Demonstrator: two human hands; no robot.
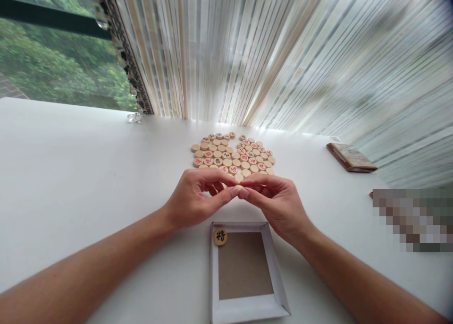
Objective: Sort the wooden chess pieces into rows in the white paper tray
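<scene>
Between the fingertips of both hands is a small round wooden Chinese chess piece [239, 187], mostly covered by the fingers. My left hand [198, 194] pinches it from the left, and my right hand [276, 196] pinches it from the right. Just beyond the hands lies a spread of Chinese chess pieces [245, 165], some with red or black characters showing and others blank side up. Nearer to me sits a shallow white box [278, 284] with a brown bottom. One Chinese chess piece with a black character [220, 236] rests in its far left corner.
A flat brown-edged box [350, 157] lies at the right on the white table [88, 173]. Further right, a pixelated patch hides something. Striped curtains [219, 55] hang along the table's far edge, with a clear crystal ornament [134, 117] at their left end.
</scene>
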